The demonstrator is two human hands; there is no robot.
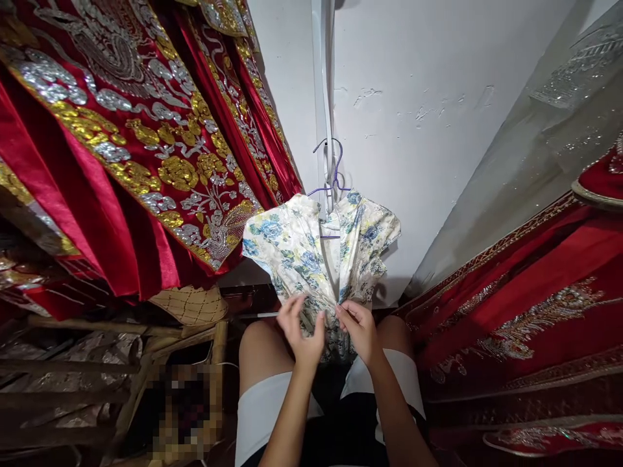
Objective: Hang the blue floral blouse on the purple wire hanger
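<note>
A white garment with blue and yellow flowers hangs in front of me on a purple wire hanger. It has short sleeves and a V-shaped front opening; its lower part drops between my knees, so I cannot tell whether it is a blouse or a dress. My left hand is at the left side of the front, thumb and fingers apart. With thumb and fingertips closed, my right hand pinches the fabric at the bottom of the V opening. Whether a small fastener is between those fingertips is hidden.
Red robes with gold and silver sequins hang close on the left. A sheer sparkling fabric and red beaded garments hang on the right. A white wall stands behind; a wooden chair is at lower left.
</note>
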